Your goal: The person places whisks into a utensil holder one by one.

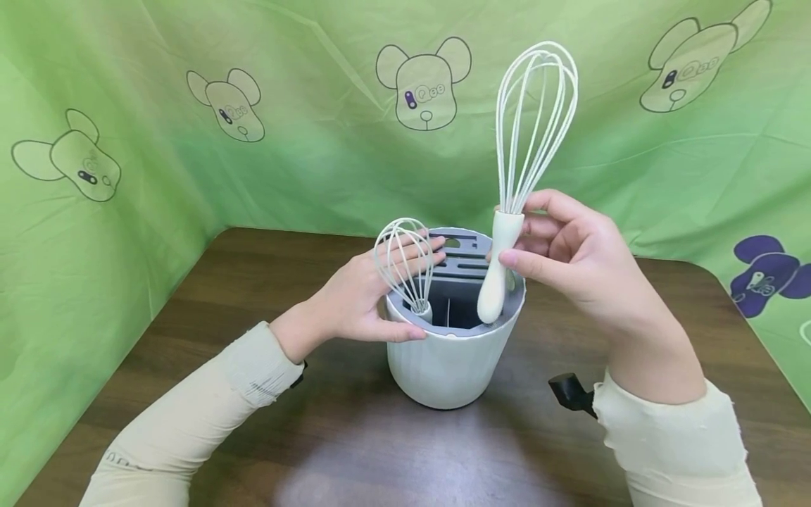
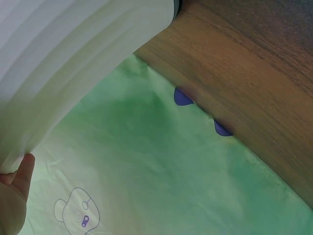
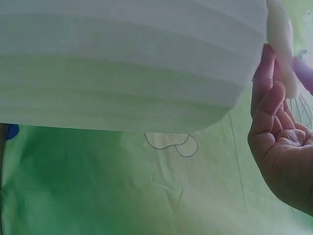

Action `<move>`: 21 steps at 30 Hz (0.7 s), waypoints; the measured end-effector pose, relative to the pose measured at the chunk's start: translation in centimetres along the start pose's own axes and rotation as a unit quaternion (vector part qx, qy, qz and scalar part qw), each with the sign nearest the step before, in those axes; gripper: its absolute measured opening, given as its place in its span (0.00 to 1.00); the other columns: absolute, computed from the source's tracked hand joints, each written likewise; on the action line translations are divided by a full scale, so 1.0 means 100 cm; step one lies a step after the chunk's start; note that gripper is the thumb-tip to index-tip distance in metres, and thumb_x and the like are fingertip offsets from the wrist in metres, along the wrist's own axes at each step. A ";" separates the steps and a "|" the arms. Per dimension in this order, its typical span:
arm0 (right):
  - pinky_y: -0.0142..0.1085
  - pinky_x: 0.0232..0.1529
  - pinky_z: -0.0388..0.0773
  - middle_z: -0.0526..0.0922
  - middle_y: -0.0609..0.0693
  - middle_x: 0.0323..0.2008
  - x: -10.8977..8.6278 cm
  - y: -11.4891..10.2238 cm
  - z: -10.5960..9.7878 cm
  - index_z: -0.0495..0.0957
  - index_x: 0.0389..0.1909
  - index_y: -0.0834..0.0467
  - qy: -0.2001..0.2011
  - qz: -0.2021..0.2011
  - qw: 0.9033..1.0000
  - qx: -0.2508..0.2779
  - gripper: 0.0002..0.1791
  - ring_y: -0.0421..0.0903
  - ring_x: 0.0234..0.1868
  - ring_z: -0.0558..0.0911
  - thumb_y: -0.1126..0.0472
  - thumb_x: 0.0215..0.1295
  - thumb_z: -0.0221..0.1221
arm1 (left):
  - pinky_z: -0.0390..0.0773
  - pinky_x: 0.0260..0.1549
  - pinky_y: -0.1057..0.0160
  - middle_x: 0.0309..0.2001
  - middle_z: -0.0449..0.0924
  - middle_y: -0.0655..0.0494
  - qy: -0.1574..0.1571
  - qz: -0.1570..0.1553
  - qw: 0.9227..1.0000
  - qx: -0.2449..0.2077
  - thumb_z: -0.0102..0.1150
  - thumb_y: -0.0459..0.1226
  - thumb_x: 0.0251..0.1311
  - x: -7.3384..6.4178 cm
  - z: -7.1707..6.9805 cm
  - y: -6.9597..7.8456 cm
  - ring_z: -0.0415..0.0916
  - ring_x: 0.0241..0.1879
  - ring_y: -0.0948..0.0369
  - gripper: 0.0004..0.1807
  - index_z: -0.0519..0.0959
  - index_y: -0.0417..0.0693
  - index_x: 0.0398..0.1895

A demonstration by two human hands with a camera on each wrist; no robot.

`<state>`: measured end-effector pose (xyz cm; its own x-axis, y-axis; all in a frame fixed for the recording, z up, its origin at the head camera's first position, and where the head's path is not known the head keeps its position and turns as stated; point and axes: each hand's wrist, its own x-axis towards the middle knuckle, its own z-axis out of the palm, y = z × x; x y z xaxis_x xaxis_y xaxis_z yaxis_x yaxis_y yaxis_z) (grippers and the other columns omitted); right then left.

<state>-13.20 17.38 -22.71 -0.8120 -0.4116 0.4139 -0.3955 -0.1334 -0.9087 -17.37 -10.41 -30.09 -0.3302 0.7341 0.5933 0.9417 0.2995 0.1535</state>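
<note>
My right hand (image 1: pixel 583 260) pinches a large white whisk (image 1: pixel 507 239) by its handle between thumb and fingers. Its wire loops point up, and the bottom of the handle overlaps the opening of a white utensil holder (image 1: pixel 437 373) in the head view. A smaller whisk (image 1: pixel 405 260) stands in the holder's left side with its wires up; most of its handle is hidden inside. My left hand (image 1: pixel 367 289) rests against the holder's left rim, fingers straight behind the small whisk and thumb along the front edge. The holder's ribbed wall (image 3: pixel 122 63) fills much of the right wrist view.
The holder has a grey slotted insert (image 1: pixel 465 264) at the back and a dark divided opening at the front. It stands on a brown wooden table (image 1: pixel 304 436). Green cloth (image 1: pixel 317 169) with printed bear heads hangs behind and at the sides.
</note>
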 end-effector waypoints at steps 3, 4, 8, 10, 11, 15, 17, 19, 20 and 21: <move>0.32 0.34 0.83 0.88 0.53 0.37 0.003 0.002 0.003 0.75 0.52 0.65 0.001 0.004 1.000 -0.014 0.21 0.44 0.37 0.86 0.81 0.59 0.61 | 0.60 0.74 0.54 0.72 0.67 0.47 0.002 0.001 1.000 -0.001 0.55 0.66 0.60 0.000 0.000 0.000 0.60 0.74 0.49 0.46 0.68 0.42 0.70; 0.32 0.33 0.82 0.89 0.53 0.36 0.003 0.003 0.004 0.75 0.52 0.65 0.001 0.005 1.000 -0.019 0.20 0.44 0.37 0.86 0.79 0.59 0.62 | 0.60 0.74 0.54 0.72 0.67 0.47 0.002 0.001 1.000 -0.001 0.55 0.66 0.60 0.000 0.000 0.000 0.60 0.74 0.49 0.46 0.68 0.42 0.70; 0.31 0.29 0.81 0.88 0.51 0.35 0.002 0.008 0.005 0.76 0.51 0.63 -0.006 0.012 0.999 -0.036 0.20 0.43 0.36 0.86 0.79 0.58 0.63 | 0.60 0.74 0.54 0.72 0.67 0.46 0.002 0.002 1.000 -0.002 0.51 0.68 0.61 0.000 0.000 0.000 0.60 0.74 0.49 0.47 0.68 0.42 0.70; 0.31 0.30 0.82 0.88 0.52 0.36 0.002 0.011 0.005 0.76 0.51 0.63 -0.017 0.012 0.999 -0.041 0.21 0.43 0.37 0.86 0.80 0.58 0.62 | 0.60 0.74 0.54 0.72 0.67 0.46 0.001 0.003 1.000 -0.003 0.49 0.69 0.62 0.001 0.000 0.000 0.60 0.74 0.50 0.47 0.68 0.41 0.70; 0.31 0.32 0.83 0.88 0.52 0.37 0.001 0.012 0.004 0.76 0.52 0.63 -0.023 0.013 0.999 -0.043 0.21 0.43 0.37 0.87 0.81 0.58 0.62 | 0.60 0.74 0.54 0.72 0.67 0.46 0.001 0.003 1.000 -0.003 0.48 0.69 0.62 0.001 0.000 0.000 0.60 0.74 0.50 0.47 0.68 0.41 0.70; 0.30 0.38 0.84 0.88 0.54 0.41 0.000 0.015 0.004 0.75 0.53 0.66 -0.040 0.020 0.998 -0.053 0.22 0.44 0.40 0.87 0.81 0.58 0.61 | 0.59 0.74 0.54 0.72 0.67 0.45 0.002 0.004 1.000 -0.002 0.47 0.69 0.62 0.001 -0.001 0.000 0.61 0.74 0.49 0.48 0.68 0.41 0.70; 0.30 0.38 0.84 0.88 0.53 0.42 0.000 0.017 0.004 0.75 0.53 0.66 -0.044 0.028 0.997 -0.059 0.22 0.43 0.41 0.87 0.80 0.58 0.62 | 0.59 0.74 0.54 0.72 0.67 0.45 0.002 0.003 1.000 -0.001 0.48 0.69 0.62 0.001 -0.001 0.000 0.61 0.74 0.49 0.47 0.68 0.41 0.70; 0.29 0.37 0.83 0.88 0.53 0.42 -0.001 0.017 0.004 0.75 0.53 0.67 -0.049 0.033 0.996 -0.062 0.21 0.43 0.41 0.87 0.80 0.58 0.62 | 0.59 0.75 0.55 0.72 0.67 0.45 0.001 0.001 1.000 -0.001 0.48 0.69 0.62 0.000 -0.001 0.000 0.61 0.74 0.49 0.47 0.68 0.41 0.70; 0.29 0.38 0.83 0.88 0.53 0.42 -0.002 0.018 0.004 0.75 0.53 0.67 -0.051 0.035 0.996 -0.063 0.21 0.43 0.42 0.87 0.80 0.58 0.63 | 0.58 0.75 0.55 0.72 0.67 0.46 0.001 0.000 1.000 -0.001 0.48 0.69 0.62 0.000 -0.001 0.000 0.60 0.74 0.50 0.47 0.68 0.41 0.70; 0.30 0.38 0.84 0.88 0.53 0.42 -0.002 0.018 0.004 0.75 0.53 0.67 -0.055 0.035 0.996 -0.065 0.21 0.43 0.42 0.87 0.80 0.57 0.63 | 0.58 0.75 0.55 0.72 0.67 0.46 0.000 0.000 1.000 -0.001 0.49 0.69 0.61 0.000 -0.001 0.000 0.60 0.74 0.50 0.47 0.68 0.41 0.70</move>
<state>-13.59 16.88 -24.45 -0.7908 -0.5127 0.3345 -0.3971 0.0137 -0.9177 -17.38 -10.47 -29.96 -0.3311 0.7337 0.5934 0.9414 0.2995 0.1550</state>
